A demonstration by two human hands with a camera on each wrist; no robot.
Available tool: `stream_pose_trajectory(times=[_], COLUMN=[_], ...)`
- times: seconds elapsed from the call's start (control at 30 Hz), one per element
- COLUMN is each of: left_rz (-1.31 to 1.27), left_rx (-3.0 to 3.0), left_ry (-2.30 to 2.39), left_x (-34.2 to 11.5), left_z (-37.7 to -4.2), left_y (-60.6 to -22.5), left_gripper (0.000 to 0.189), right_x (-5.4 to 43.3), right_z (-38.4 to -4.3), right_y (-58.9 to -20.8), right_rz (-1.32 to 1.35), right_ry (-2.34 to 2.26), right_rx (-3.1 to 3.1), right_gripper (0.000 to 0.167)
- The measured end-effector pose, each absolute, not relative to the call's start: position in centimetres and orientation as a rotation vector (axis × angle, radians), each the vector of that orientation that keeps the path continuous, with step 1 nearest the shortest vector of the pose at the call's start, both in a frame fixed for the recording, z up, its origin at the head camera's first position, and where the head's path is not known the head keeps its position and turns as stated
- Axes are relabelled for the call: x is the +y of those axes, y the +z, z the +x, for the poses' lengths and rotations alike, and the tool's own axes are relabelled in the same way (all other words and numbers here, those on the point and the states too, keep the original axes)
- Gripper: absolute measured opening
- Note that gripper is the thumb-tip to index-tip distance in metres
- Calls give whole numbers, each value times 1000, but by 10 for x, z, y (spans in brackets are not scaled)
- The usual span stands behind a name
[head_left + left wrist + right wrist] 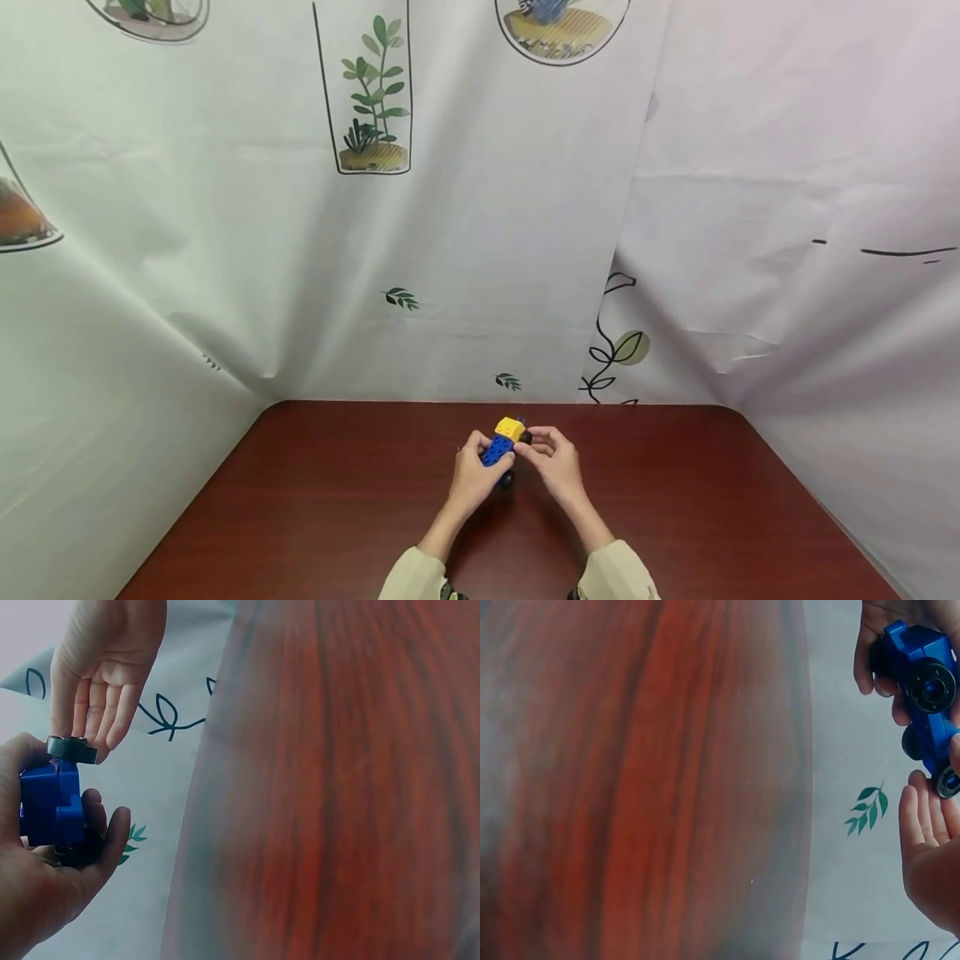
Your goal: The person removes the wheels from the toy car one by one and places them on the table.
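A blue toy car (497,451) made of building bricks, with a yellow brick (510,429) on its far end, is held above the table. My left hand (474,477) grips the car's body from the left, its thumb across the near side. On the other side, my right hand (556,463) pinches a black wheel (527,437) at the far end between thumb and fingers. In the right wrist view, black wheels (931,686) show along the car's underside. The left wrist view shows the blue body (49,801) in my left palm.
Beneath the hands lies a dark red wooden table (337,500) with rounded far corners. A pale cloth (487,250) printed with plants and jars hangs behind it and at both sides.
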State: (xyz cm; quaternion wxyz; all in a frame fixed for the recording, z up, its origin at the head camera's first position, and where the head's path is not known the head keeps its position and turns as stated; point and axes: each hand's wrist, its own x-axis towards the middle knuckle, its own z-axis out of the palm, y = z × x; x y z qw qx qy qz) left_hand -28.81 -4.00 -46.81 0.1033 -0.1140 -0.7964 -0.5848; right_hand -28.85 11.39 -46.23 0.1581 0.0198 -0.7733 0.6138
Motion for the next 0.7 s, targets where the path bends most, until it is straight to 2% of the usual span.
stream_pose_trajectory(times=[0.7], left_rz=[-287], left_rx=[-2295], left_ry=[-1787], left_x=[-42], left_z=[-288], left_y=[-470], left_gripper=[32], right_x=[108], right_z=[-290], right_y=[-464], right_rz=[68], right_ry=[1749], right_rx=[-2168], right_gripper=[28])
